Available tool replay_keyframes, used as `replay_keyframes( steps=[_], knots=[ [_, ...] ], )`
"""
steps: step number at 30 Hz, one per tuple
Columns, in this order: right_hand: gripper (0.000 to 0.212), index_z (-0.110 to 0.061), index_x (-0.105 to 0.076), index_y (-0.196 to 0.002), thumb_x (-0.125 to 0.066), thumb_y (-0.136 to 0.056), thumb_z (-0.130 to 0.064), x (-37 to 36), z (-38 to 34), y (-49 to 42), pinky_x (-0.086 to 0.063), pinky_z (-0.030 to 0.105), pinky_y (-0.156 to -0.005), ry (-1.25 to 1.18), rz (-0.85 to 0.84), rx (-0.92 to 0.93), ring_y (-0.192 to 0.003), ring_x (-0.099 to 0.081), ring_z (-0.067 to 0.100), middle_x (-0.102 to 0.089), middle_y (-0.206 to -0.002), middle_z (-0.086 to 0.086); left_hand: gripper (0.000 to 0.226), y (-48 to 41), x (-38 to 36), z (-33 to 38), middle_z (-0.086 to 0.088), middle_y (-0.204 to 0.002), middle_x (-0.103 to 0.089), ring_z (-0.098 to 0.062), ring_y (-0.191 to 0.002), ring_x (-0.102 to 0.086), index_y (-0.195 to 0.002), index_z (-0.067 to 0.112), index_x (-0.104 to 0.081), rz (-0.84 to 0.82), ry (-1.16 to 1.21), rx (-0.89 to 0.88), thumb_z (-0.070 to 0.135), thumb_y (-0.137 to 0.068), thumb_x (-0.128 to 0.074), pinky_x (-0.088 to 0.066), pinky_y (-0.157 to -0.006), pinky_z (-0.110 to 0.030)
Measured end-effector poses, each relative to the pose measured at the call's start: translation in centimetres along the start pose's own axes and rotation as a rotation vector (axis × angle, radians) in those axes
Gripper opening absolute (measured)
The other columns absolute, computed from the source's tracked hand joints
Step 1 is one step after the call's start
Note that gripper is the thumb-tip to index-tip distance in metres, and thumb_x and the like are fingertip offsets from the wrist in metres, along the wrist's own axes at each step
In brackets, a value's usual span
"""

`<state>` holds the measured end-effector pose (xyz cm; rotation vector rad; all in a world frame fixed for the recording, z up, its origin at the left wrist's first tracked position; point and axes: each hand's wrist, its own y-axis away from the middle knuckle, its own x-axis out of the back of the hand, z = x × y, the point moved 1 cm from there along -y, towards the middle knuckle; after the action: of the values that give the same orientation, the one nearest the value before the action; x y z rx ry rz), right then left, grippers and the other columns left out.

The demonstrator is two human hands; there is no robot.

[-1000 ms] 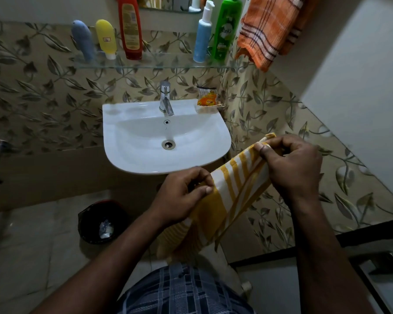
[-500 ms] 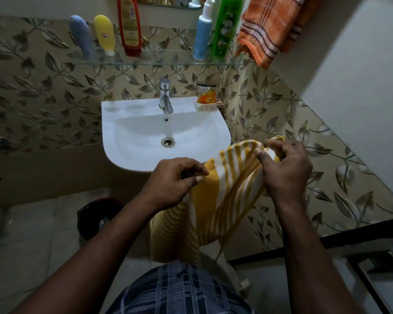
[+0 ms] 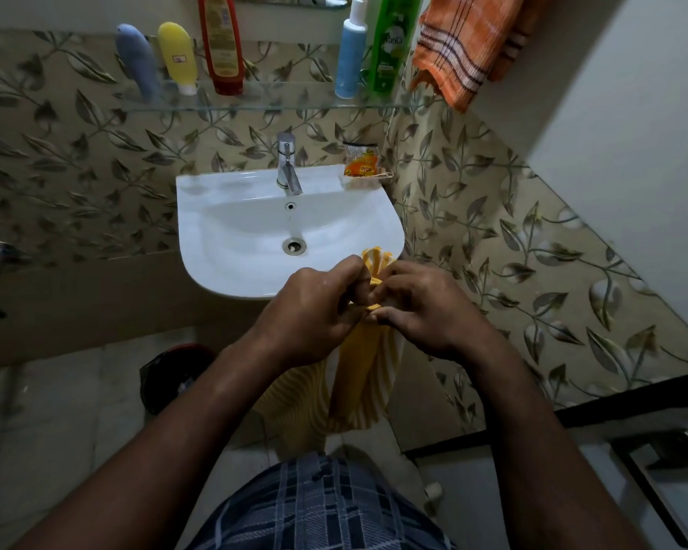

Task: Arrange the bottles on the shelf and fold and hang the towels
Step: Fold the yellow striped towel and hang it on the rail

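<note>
A soft yellow-and-white striped towel (image 3: 364, 367) is pinched at its top between the left hand (image 3: 314, 311) and right hand (image 3: 426, 311), fingers curled and brought together near the glossy white sink (image 3: 231, 232). Smooth plastic bottles (image 3: 219, 41) are stood on the far glass shelf (image 3: 263, 107).

The yellow-striped towel (image 3: 358, 375) hangs bunched; five bottles (image 3: 390, 41) stand on the shelf (image 3: 275, 107) beside an orange towel (image 3: 453, 53).
</note>
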<state>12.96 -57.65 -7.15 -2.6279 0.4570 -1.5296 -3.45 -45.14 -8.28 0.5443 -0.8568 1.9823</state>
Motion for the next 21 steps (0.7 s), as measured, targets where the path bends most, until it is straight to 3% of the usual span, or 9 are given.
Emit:
replay_keyframes(
  steps=[2,4,7,12,15,18,21],
  knots=[
    [0.017,-0.016,-0.08,-0.086,-0.091,-0.077,-0.026,0.1,0.1,0.0,-0.045,0.027,-0.067,0.008,0.034,-0.031,-0.077,-0.061,0.011,-0.07,-0.088,-0.003,0.028,0.0,0.1,0.0,0.024,-0.067,-0.054,0.003,-0.057,-0.053,-0.099,0.021,-0.056,0.002,-0.012,-0.015,0.013,-0.087,-0.079,-0.042,-0.054,-0.026],
    [0.018,-0.016,-0.078,-0.077,-0.092,-0.076,-0.028,0.2,0.2,0.0,-0.039,0.024,-0.062,0.027,0.086,-0.076,-0.068,-0.056,0.008,-0.067,-0.079,-0.006,0.031,0.2,0.1,-0.5,0.015,-0.075,-0.067,-0.004,-0.064,-0.063,-0.099,0.026,-0.053,0.02,0.035,0.04,0.017,-0.086,-0.079,-0.051,-0.057,-0.033],
    [0.019,-0.015,-0.075,-0.074,-0.09,-0.078,-0.027,0.3,0.1,0.1,-0.042,0.02,-0.065,0.013,0.174,-0.097,-0.071,-0.058,0.008,-0.068,-0.08,-0.005,0.032,0.7,0.1,-1.5,0.008,-0.08,-0.073,-0.009,-0.071,-0.069,-0.099,0.028,-0.056,-0.014,0.143,0.174,0.023,-0.085,-0.085,-0.056,-0.066,-0.037],
    [0.02,-0.011,-0.076,-0.076,-0.092,-0.077,-0.023,1.5,0.5,0.3,-0.046,0.015,-0.071,0.029,0.34,-0.17,-0.077,-0.062,0.009,-0.071,-0.083,-0.001,0.016,1.6,0.4,-3.1,0.011,-0.08,-0.075,-0.009,-0.074,-0.07,-0.097,0.031,-0.078,-0.041,0.223,0.282,0.035,-0.083,-0.085,-0.058,-0.07,-0.045],
    [0.019,-0.011,-0.077,-0.078,-0.091,-0.077,-0.024,2.0,0.7,0.4,-0.048,0.021,-0.073,0.068,0.365,-0.201,-0.079,-0.064,0.012,-0.072,-0.086,-0.001,0.015,1.5,0.7,-3.2,0.011,-0.086,-0.078,-0.01,-0.082,-0.074,-0.093,0.03,-0.081,-0.091,0.26,0.32,0.04,-0.082,-0.085,-0.06,-0.076,-0.048],
    [0.018,-0.011,-0.077,-0.079,-0.091,-0.077,-0.023,2.4,0.7,0.4,-0.048,0.019,-0.076,0.079,0.413,-0.211,-0.08,-0.062,0.008,-0.072,-0.086,-0.001,0.01,1.3,0.9,-3.1,0.005,-0.088,-0.079,-0.018,-0.087,-0.076,-0.092,0.027,-0.081,-0.158,0.362,0.36,0.034,-0.085,-0.085,-0.06,-0.084,-0.053],
    [0.016,-0.011,-0.077,-0.079,-0.09,-0.078,-0.021,2.9,0.7,0.5,-0.05,0.02,-0.079,0.084,0.469,-0.23,-0.082,-0.062,0.007,-0.073,-0.088,0.0,0.012,1.3,0.9,-2.7,0.006,-0.088,-0.079,-0.017,-0.086,-0.075,-0.093,0.03,-0.079,-0.203,0.324,0.331,0.041,-0.088,-0.081,-0.06,-0.082,-0.052]
  ],
)
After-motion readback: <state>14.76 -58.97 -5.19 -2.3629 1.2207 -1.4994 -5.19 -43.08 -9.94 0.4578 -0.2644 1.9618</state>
